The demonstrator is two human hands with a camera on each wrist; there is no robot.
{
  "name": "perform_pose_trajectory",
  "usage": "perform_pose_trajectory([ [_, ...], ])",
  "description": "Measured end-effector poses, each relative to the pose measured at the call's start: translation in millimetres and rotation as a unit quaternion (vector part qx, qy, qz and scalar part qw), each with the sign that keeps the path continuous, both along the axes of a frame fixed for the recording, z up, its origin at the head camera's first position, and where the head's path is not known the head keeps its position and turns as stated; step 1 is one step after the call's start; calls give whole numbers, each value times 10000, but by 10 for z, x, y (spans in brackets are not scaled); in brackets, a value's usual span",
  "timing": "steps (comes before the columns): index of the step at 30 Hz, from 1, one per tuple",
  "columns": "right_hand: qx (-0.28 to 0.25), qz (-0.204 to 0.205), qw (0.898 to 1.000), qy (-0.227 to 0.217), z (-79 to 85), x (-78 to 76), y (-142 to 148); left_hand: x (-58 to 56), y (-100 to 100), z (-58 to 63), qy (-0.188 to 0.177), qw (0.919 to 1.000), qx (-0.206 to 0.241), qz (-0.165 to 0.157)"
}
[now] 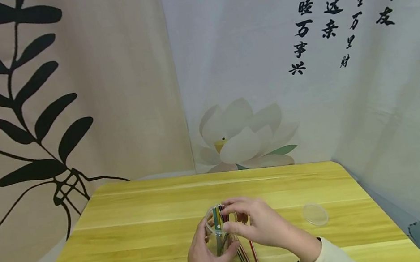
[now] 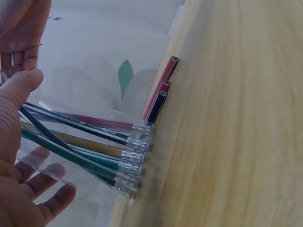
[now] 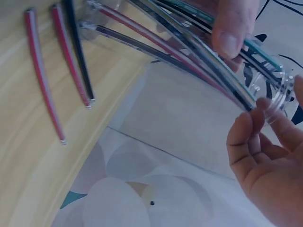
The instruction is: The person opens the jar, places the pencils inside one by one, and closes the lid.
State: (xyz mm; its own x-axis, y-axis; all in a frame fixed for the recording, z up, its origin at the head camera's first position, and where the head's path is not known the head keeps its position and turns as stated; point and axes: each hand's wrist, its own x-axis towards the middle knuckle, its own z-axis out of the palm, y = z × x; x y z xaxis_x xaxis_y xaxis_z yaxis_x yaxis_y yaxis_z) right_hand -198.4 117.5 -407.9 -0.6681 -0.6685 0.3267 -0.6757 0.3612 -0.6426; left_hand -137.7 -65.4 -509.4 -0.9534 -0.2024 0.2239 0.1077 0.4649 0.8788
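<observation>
A clear jar (image 1: pixel 209 228) stands near the front middle of the table, held round its side by my left hand (image 1: pixel 206 260). Inside it lean several pencils (image 2: pixel 75 142) in green, yellow, red and dark colours, their silver ferrules and erasers at the bottom. At the jar's mouth is my right hand (image 1: pixel 262 220), its fingers bent loosely and its thumb apart from them, close to the pencils' upper ends. Two red pencils (image 3: pixel 45 80) and a black pencil (image 3: pixel 78 52) lie on the table beside the jar.
A clear round lid (image 1: pixel 315 214) lies on the wooden table (image 1: pixel 149 244), right of the jar. Behind the table hangs a pale cloth (image 1: pixel 248 62) printed with a lotus, leaves and dark characters.
</observation>
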Motion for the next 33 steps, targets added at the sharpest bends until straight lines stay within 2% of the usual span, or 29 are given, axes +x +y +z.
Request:
perform_pose_trajectory([
  [5,87,151,9998,-127,-53,-15,61,2,-4,13,-84,10000,24,-26],
  [13,-64,109,9999,20,-101,-11,68,-5,8,19,-290,9995,5,81],
  [20,-95,97,9998,-136,-86,-23,24,-5,-14,40,-172,9996,-33,213],
  [26,-99,100,9996,-260,-90,-31,16,-3,-27,29,-243,9994,-41,229],
  [29,-195,27,9991,-377,-77,-38,26,-2,-19,32,-290,9993,-24,236],
  [33,-387,-307,9979,-416,-48,-95,32,-11,2,44,-260,9993,-2,253],
])
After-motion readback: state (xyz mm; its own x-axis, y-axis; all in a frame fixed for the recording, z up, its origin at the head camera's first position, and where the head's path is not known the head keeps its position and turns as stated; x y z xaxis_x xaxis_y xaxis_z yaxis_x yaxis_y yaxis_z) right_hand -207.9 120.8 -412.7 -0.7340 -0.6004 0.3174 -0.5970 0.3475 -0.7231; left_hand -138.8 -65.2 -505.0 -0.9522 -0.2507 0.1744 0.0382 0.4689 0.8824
